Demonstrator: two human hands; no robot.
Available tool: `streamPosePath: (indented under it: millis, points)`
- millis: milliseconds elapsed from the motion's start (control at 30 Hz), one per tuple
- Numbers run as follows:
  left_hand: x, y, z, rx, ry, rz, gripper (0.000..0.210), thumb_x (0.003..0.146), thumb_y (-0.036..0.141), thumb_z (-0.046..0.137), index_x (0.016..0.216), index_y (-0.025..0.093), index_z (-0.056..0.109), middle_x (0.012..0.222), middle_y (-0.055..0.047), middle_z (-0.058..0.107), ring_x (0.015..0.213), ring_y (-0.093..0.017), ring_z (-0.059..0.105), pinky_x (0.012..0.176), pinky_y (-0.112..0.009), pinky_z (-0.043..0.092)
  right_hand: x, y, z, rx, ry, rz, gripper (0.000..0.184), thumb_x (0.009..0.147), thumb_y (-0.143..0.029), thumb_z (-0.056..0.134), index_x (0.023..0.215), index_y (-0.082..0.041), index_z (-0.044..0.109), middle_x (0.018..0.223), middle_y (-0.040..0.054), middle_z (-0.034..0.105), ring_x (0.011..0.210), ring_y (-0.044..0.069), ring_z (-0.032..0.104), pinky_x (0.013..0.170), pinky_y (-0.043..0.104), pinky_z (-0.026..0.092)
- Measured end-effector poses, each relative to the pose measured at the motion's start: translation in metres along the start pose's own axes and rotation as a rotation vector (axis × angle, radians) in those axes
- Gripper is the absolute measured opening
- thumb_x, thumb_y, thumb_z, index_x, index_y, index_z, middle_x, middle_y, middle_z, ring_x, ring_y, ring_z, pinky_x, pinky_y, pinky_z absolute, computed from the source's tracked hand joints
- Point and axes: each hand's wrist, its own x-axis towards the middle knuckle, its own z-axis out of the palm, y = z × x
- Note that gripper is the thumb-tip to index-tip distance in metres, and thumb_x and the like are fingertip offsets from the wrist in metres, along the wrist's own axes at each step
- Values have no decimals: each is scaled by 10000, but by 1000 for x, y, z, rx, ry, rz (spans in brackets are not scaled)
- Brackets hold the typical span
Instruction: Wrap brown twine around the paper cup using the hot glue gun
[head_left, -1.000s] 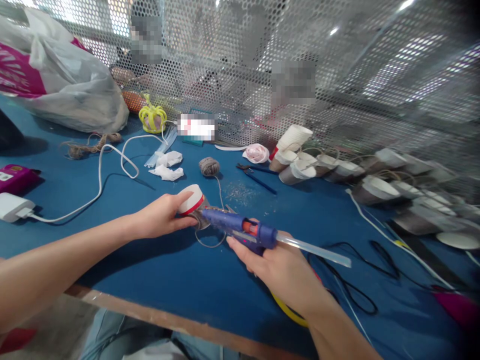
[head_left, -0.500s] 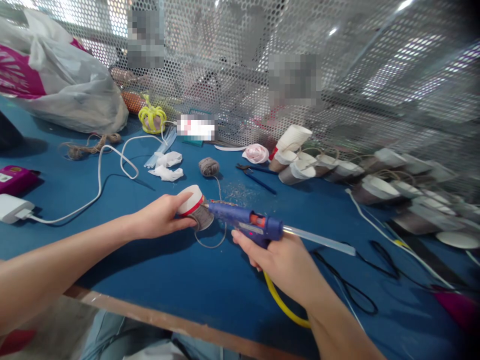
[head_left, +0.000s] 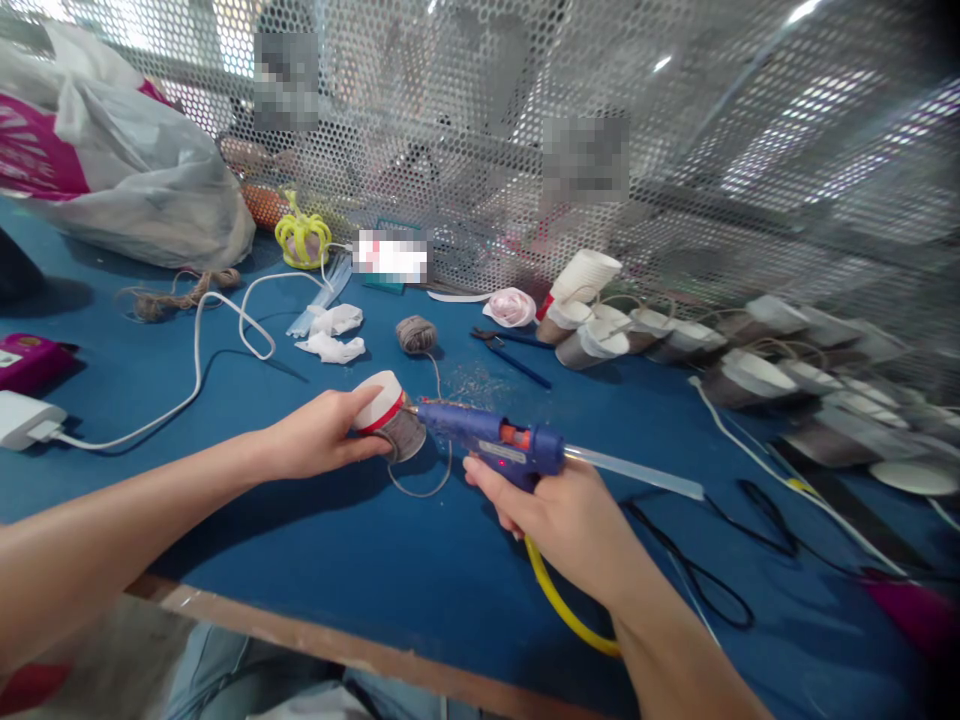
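My left hand (head_left: 330, 435) grips a paper cup (head_left: 382, 400) by its side, tilted above the table. The cup has a white upper part, a red band and grey-brown yarn wound round the rest. In my right hand (head_left: 555, 510) is a blue glue gun (head_left: 480, 432), its nozzle at the cup's wall by the edge of the yarn; whether it touches I cannot tell. A clear glue stick (head_left: 637, 472) juts from the gun's back. From the cup a loose yarn strand loops over the table towards a grey ball of yarn (head_left: 415, 335).
Blue-handled pliers (head_left: 517, 358) and a pink fabric rose (head_left: 510, 307) lie beyond the gun. Several yarn-wrapped cups (head_left: 592, 343) stand at the right. A white cable (head_left: 199, 350), white scraps (head_left: 331, 347) and a plastic bag (head_left: 157, 190) occupy the left. Perforated metal (head_left: 465, 150) closes the back.
Both hands, the cup and the glue gun hold nearly the same pose. The whole view has shifted very slightly.
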Motion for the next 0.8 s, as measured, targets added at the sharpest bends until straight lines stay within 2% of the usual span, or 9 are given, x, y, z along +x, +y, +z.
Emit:
streamPosePath:
  millis: [133, 333, 533, 800]
  points:
    - [0, 0, 0, 4, -7, -4, 373, 788, 338, 542, 1100, 142, 484, 880, -65, 659, 764, -189, 614, 682, -271, 469, 0, 0, 1, -1, 13, 19, 331, 756, -445, 492, 548, -189, 518, 439, -6, 561, 411, 128, 545, 469, 248, 455]
    - [0, 0, 0, -6, -10, -12, 392, 787, 334, 544, 1123, 144, 475, 910, -73, 663, 799, -200, 619, 711, -283, 477, -2, -1, 1, 30, -4, 4, 313, 752, -427, 509, 550, -188, 521, 401, -27, 521, 375, 118, 518, 437, 235, 450]
    - [0, 1, 0, -30, -12, 8, 394, 790, 335, 541, 1133, 154, 473, 932, -72, 661, 813, -202, 620, 724, -286, 476, -2, 0, 2, 5, 8, -74, 309, 753, -426, 512, 551, -194, 541, 391, -25, 520, 365, 121, 505, 418, 239, 440]
    - [0, 1, 0, -10, -11, 3, 382, 794, 336, 534, 1122, 149, 478, 909, -67, 658, 794, -198, 614, 698, -274, 473, 3, -1, -1, 5, 34, 8, 323, 756, -429, 503, 587, -166, 582, 406, -3, 538, 392, 133, 536, 446, 250, 453]
